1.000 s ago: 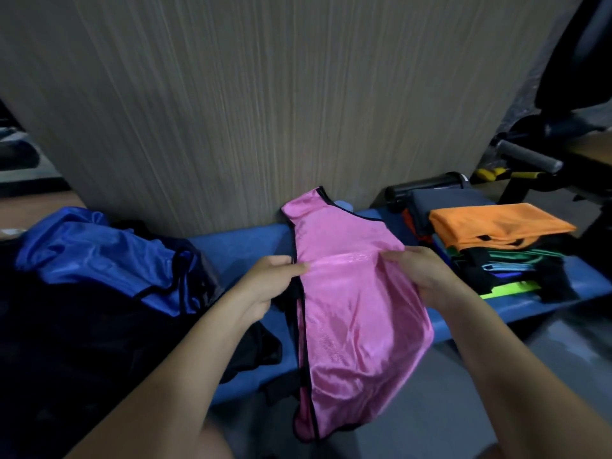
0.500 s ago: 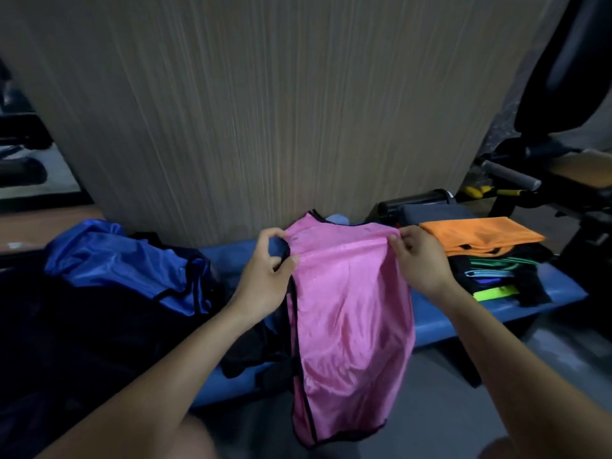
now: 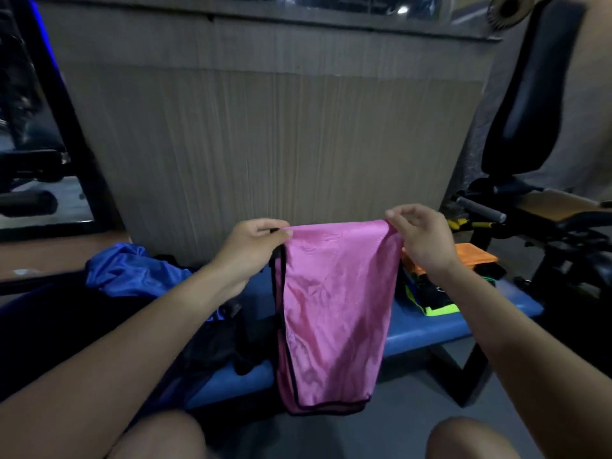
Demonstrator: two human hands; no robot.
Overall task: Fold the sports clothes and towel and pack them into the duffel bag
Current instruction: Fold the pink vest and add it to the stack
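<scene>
While knees (image 3: 159,435) sit lowest in view, both forearms reach forward. Left hand (image 3: 251,250) pinches top left corner of pink vest (image 3: 334,313); right hand (image 3: 420,236) pinches top right corner. Vest hangs folded in air, black-trimmed hem below bench (image 3: 427,332) edge. On bench: dark clothes (image 3: 225,346) left of vest, blue garment (image 3: 132,273) farther left, folded stack (image 3: 440,293) with orange top behind right wrist. Wood panel (image 3: 265,144) behind. Duffel bag not clearly identifiable.

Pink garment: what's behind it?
Behind the pink garment: blue bench, partly covered. Folded stack shows beside its right edge. Anything directly behind stays hidden.
</scene>
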